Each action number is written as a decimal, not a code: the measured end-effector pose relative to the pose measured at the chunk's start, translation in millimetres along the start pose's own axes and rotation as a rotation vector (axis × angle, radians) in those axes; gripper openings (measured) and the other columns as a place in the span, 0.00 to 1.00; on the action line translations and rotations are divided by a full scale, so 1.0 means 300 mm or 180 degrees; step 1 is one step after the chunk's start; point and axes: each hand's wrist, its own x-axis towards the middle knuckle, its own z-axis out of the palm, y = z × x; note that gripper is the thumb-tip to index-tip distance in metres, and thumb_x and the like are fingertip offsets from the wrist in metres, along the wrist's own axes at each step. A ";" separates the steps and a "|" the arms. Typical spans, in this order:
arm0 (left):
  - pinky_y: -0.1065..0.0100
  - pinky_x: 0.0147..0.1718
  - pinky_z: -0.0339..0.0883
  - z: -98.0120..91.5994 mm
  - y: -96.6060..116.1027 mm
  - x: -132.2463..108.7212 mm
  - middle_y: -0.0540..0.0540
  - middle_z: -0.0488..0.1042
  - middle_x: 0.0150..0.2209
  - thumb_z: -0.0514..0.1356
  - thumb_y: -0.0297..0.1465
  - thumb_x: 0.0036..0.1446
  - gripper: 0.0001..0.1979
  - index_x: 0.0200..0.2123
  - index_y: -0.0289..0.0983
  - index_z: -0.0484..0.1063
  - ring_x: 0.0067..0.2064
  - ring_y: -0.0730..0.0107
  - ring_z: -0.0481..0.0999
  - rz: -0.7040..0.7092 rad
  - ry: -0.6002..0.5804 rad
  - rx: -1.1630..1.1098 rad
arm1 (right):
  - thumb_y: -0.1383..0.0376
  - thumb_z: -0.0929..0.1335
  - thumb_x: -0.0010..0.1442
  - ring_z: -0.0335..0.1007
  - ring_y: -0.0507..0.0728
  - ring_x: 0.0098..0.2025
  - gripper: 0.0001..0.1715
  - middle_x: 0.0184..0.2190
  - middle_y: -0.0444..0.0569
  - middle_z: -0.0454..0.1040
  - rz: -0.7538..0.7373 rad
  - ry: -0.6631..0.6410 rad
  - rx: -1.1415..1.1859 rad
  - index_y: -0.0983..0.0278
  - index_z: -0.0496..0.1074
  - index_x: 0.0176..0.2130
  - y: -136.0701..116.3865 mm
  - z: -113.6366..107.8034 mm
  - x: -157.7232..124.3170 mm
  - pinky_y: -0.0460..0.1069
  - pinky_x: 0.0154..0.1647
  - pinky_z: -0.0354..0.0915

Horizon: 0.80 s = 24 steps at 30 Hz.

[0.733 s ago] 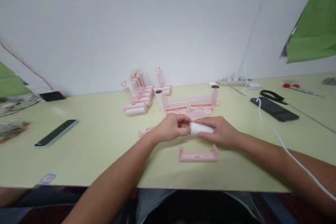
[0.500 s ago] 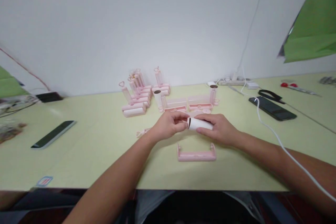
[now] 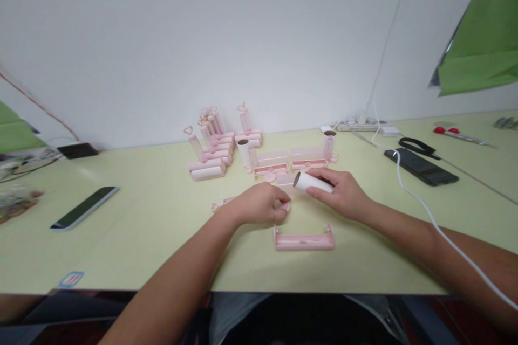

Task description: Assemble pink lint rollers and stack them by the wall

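Note:
My right hand [image 3: 342, 194] is closed round a white paper roll [image 3: 312, 183] and holds it a little above the table, its dark open end pointing left. My left hand [image 3: 259, 204] is curled, fingertips pinched on a small pink piece [image 3: 285, 206] just left of the roll. A pink U-shaped holder [image 3: 304, 239] lies on the yellow-green table [image 3: 154, 237] right in front of both hands. A thin pink handle [image 3: 220, 204] sticks out from behind my left wrist.
Several pink lint-roller parts and assembled rollers [image 3: 214, 148] stand at the back centre, with pink trays [image 3: 291, 161] beside them. A black phone [image 3: 84, 207] lies left, another phone [image 3: 421, 166] and a white cable [image 3: 429, 210] lie right. Red scissors [image 3: 453, 132] are at far right.
My hands have come apart. The left hand moved down and left off the roll's end with a small pink piece; the right hand lifted the roll slightly up and right.

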 end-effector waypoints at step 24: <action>0.73 0.26 0.56 0.037 -0.024 0.029 0.53 0.65 0.23 0.64 0.40 0.56 0.14 0.37 0.33 0.75 0.25 0.77 0.62 -0.0111 0.0764 -0.1224 | 0.59 0.71 0.59 0.76 0.61 0.46 0.18 0.47 0.49 0.79 -0.0065 -0.0436 0.0389 0.61 0.77 0.48 -0.007 0.007 -0.003 0.54 0.49 0.68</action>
